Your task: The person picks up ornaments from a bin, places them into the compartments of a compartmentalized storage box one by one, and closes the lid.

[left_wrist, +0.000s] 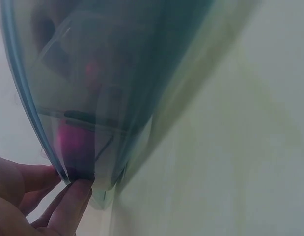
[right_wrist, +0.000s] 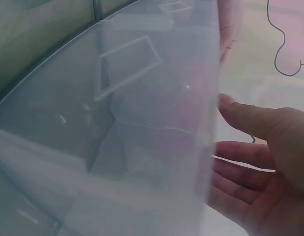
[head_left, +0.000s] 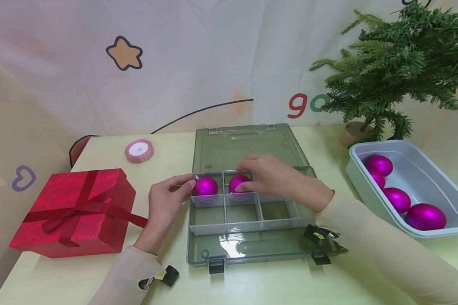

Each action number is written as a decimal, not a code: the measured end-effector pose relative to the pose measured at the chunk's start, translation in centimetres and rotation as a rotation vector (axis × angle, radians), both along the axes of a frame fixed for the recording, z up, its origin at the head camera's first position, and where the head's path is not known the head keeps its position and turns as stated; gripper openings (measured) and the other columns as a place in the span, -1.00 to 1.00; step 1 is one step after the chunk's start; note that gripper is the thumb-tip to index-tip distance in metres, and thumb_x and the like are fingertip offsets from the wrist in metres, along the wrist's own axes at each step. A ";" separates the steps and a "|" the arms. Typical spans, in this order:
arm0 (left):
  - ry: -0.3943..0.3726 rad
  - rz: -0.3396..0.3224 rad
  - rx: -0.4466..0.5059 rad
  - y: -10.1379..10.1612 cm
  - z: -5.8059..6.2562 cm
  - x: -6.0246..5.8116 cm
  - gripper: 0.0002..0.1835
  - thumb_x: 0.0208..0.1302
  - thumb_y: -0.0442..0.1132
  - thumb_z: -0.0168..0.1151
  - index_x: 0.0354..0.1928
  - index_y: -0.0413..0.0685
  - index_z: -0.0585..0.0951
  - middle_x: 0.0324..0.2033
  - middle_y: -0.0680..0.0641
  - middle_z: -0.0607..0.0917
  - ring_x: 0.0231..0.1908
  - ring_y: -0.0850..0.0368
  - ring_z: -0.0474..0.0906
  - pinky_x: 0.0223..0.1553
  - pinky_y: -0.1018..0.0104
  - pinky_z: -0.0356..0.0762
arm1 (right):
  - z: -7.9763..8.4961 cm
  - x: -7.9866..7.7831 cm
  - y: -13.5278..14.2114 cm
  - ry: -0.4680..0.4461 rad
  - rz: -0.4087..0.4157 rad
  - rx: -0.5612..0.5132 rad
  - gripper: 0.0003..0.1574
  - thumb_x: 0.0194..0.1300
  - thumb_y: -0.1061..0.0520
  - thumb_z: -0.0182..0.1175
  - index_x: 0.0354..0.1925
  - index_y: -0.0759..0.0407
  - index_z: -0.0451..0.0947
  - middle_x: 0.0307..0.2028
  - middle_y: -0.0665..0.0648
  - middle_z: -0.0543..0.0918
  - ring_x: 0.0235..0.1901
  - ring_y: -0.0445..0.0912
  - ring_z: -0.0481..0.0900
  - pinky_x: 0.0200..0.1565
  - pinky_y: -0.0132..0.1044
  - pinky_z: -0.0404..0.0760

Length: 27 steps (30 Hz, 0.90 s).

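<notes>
A clear grey compartment box (head_left: pixel 248 250) lies on the table with its lid (head_left: pixel 248 148) folded back. Two shiny magenta bauble ornaments sit in its back row: a left bauble (head_left: pixel 206 186) with a silver cap, and a second bauble (head_left: pixel 235 183) in the neighbouring compartment. My left hand (head_left: pixel 167 203) pinches the box's left rim beside the left bauble's cap, thumb and finger close together. From above, my right hand (head_left: pixel 276 180) holds the second bauble, thumb in front and fingers behind. In the right wrist view, a translucent divider (right_wrist: pixel 137 98) partly hides this bauble.
A red gift box (head_left: pixel 76 216) with a ribbon stands at left, a pink ribbon roll (head_left: pixel 139 151) behind it. At right, a pale blue tub (head_left: pixel 416 161) holds several magenta baubles. A small artificial tree (head_left: pixel 397 67) stands behind the tub.
</notes>
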<state>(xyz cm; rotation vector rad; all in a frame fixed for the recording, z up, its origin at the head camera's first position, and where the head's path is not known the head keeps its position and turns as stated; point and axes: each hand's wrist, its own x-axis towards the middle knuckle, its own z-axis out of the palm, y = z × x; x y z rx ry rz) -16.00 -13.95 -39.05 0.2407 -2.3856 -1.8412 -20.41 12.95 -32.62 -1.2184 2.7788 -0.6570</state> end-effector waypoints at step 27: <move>-0.011 0.003 -0.010 0.1 0.2 -0.5 -0.74 0.43 -0.34 0.41 0.11 -0.13 0.81 0.04 -0.19 0.80 -0.07 -0.06 0.80 -0.07 0.35 0.74 | 5.1 4.5 17.2 0.286 -0.383 -0.079 -0.55 0.26 0.27 0.53 0.12 0.19 0.74 -0.03 0.12 0.78 -0.14 -0.07 0.76 -0.12 -0.79 0.44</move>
